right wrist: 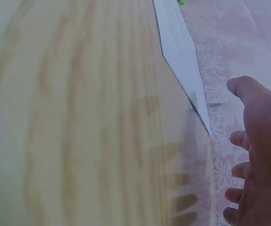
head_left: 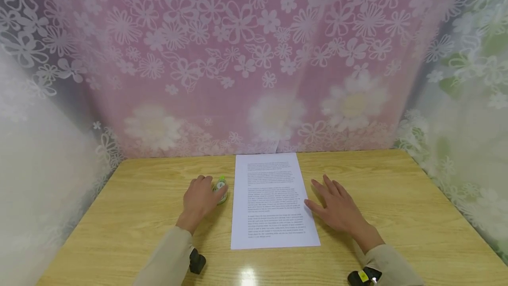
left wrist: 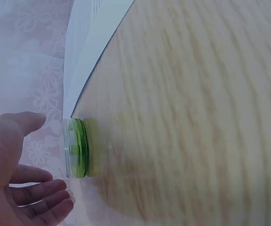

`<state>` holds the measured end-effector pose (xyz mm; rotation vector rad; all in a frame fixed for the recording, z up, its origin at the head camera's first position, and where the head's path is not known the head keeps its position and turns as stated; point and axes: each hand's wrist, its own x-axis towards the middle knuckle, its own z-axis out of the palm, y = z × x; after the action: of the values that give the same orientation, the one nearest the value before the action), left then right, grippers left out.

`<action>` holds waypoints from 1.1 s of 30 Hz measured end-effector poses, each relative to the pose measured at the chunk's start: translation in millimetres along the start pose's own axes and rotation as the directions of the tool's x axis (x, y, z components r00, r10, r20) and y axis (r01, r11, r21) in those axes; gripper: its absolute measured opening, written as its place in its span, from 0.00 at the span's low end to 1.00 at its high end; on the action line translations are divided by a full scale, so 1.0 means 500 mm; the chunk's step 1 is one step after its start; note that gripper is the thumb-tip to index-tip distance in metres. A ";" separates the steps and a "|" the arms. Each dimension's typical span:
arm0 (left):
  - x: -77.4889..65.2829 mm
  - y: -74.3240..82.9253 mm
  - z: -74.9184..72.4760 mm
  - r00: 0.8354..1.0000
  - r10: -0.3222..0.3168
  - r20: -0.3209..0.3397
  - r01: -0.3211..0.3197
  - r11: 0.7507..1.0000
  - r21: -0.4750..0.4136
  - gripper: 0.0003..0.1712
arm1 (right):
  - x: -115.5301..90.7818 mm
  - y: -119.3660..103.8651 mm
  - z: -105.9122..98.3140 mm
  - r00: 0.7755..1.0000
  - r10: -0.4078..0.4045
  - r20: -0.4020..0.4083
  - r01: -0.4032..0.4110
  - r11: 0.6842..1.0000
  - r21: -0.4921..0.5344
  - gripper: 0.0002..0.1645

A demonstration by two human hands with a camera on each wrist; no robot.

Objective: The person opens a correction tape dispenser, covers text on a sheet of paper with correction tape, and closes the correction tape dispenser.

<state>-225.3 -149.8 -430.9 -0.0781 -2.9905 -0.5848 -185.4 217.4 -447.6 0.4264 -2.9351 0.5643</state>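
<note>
Here, the left hand [head_left: 201, 198], fingers parted, is hovering just beside a green object [head_left: 220, 185] lying left of the paper [head_left: 270, 202]; the right hand [head_left: 339, 209], fingers spread, is hovering at the paper's right.

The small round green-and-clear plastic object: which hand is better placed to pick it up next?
Left, I'd judge. The left hand is close beside the green-and-clear object, its grip open; the right hand is across the white rectangular printed paper sheet.
</note>
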 end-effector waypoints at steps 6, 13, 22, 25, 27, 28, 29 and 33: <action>0.012 0.009 0.000 0.999 -0.046 0.022 0.046 0.999 0.022 0.37 | 0.000 0.000 0.003 1.000 0.010 0.010 -0.010 1.000 -0.002 0.44; 0.028 0.010 0.009 0.994 -0.094 0.050 0.093 0.995 0.028 0.34 | 0.002 0.002 0.009 1.000 0.008 0.015 -0.008 1.000 0.002 0.44; 0.047 0.024 0.015 0.988 -0.136 0.069 0.133 0.990 0.040 0.31 | 0.005 0.006 0.008 1.000 0.007 0.013 -0.007 1.000 0.002 0.44; 0.050 0.029 0.014 0.985 -0.156 0.078 0.152 0.987 0.055 0.28 | 0.007 0.006 0.007 1.000 0.011 0.018 -0.011 1.000 0.003 0.44; 0.050 0.031 0.013 0.982 -0.170 0.083 0.165 0.984 0.060 0.26 | 0.007 0.005 0.007 1.000 0.012 0.019 -0.012 1.000 0.005 0.44; 0.050 0.031 0.013 0.980 -0.177 0.087 0.172 0.983 0.062 0.25 | 0.007 0.004 0.007 1.000 0.013 0.020 -0.013 1.000 0.007 0.44; 0.050 0.032 0.012 0.979 -0.183 0.090 0.178 0.982 0.063 0.24 | 0.007 0.003 0.008 1.000 0.014 0.020 -0.014 1.000 0.009 0.44; 0.051 0.032 0.010 0.976 -0.192 0.103 0.187 0.981 0.059 0.22 | 0.007 0.000 0.008 1.000 0.017 0.019 -0.017 1.000 0.011 0.44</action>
<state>-249.8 -132.1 -426.7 0.1879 -3.1383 -0.5401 -188.8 215.0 -450.6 0.4109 -2.9579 0.5825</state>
